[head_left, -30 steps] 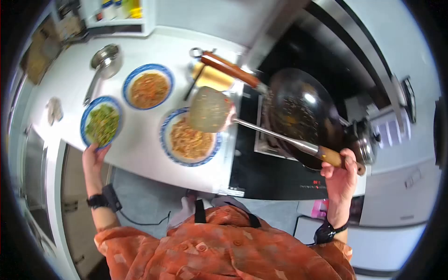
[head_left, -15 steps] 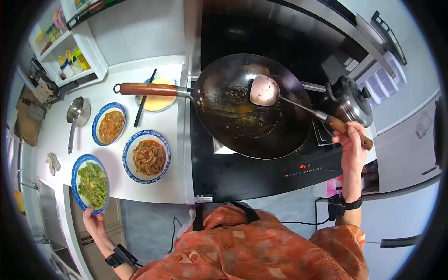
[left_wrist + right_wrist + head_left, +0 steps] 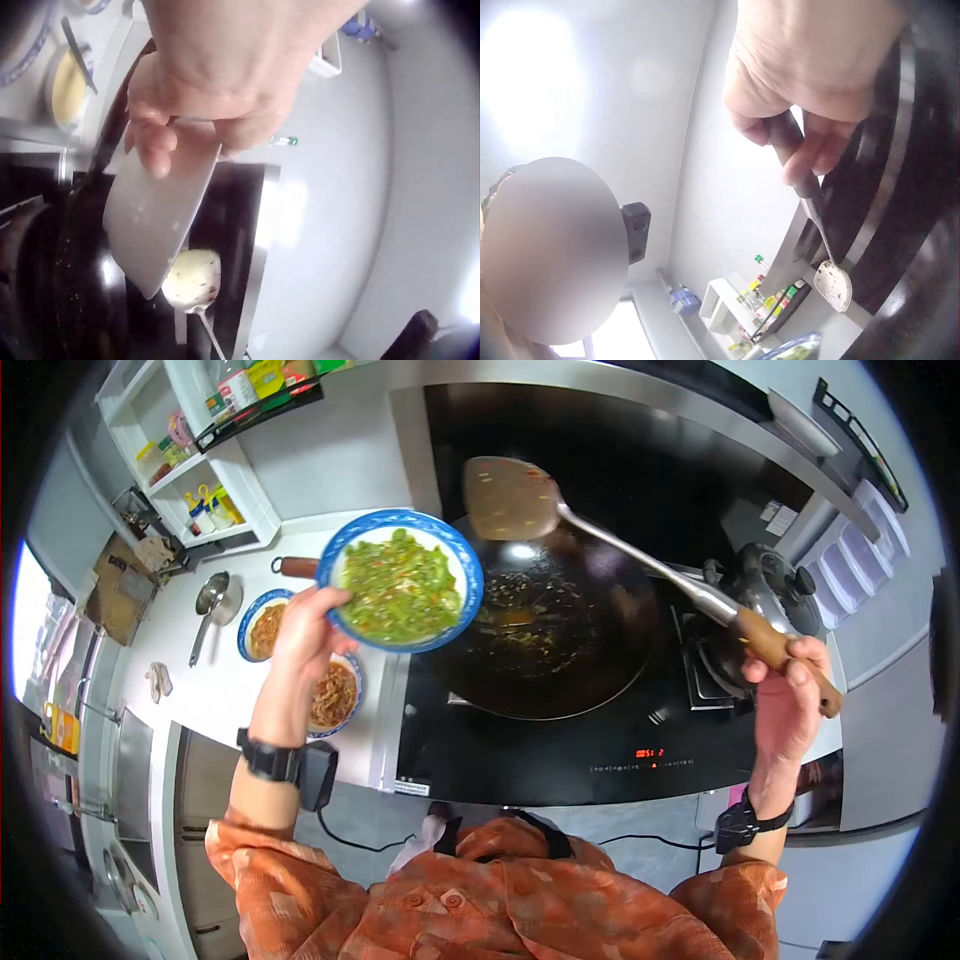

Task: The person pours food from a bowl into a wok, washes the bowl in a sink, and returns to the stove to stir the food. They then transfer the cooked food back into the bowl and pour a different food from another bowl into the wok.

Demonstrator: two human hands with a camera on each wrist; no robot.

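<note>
My left hand (image 3: 305,625) pinches the rim of a blue-and-white dish (image 3: 472,565), raised over the left side of the wok. Chopped green vegetables (image 3: 400,588) with small red bits lie in it. In the left wrist view the dish's pale underside (image 3: 150,214) shows, with the thumb and fingers at its edge. My right hand (image 3: 790,695) grips the wooden handle of a wok spatula (image 3: 510,500), its metal blade lifted above the wok's far edge. The dark wok (image 3: 560,650) on the cooktop holds an oily film and small bits. Its wooden handle (image 3: 297,567) is partly behind the dish.
Two more blue-rimmed dishes of shredded food, one dish (image 3: 265,630) and a nearer one (image 3: 335,695), sit on the white counter. A metal ladle-like pan (image 3: 217,600) and a cloth (image 3: 158,682) lie further left. A lidded pot (image 3: 765,585) stands right of the wok.
The dish of greens has come up off the counter's left side and across to the wok. The spatula has risen from inside the wok toward its far edge.
</note>
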